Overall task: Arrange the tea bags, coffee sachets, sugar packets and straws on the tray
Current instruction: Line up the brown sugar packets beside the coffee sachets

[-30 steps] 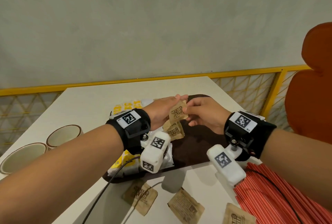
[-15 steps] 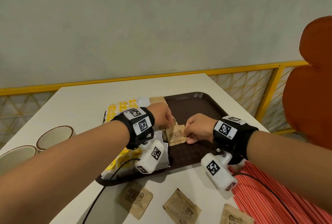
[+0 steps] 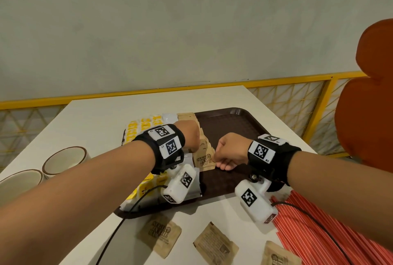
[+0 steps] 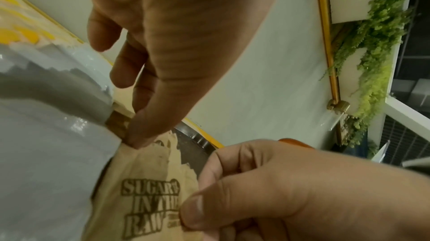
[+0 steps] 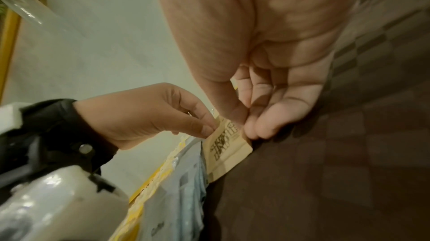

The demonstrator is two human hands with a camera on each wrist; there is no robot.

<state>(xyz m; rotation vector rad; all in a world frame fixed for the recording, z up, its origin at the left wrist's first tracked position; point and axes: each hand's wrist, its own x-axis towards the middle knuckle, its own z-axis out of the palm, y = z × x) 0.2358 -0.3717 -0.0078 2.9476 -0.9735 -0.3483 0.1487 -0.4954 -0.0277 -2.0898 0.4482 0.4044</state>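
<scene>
Held the front sugar packet [image 3: 204,160] from both sides: right hand [image 3: 230,151] clamped on its right edge, thumb flat on the printed face; left hand [image 3: 190,137] nipping its upper corner between thumb and forefinger. Stood it leaning at the near end of the row of sugar packets [image 3: 187,116] running from the far edge of the tray [image 3: 231,120] toward its middle, touching the pale coffee sachets [image 3: 170,116] on the left, with the yellow tea bags [image 3: 136,128] beyond them by the tray's left edge. Probably risked a slide here: let go while leaning this steeply, and likely flat on the bare textured tray to the right. Could also have knocked the row over, with 2 hands crowding 1 thin paper packet and a wrist camera hanging close over the sachets. Might have creased or torn the paper by pulling the 2 pinches apart. Left 3 loose packets [image 3: 159,235] on the table [image 3: 102,120] at its near edge and the red straws [image 3: 308,232] at its near right corner, not yet on the tray; possibly short of room for them if the row sprawled.
</scene>
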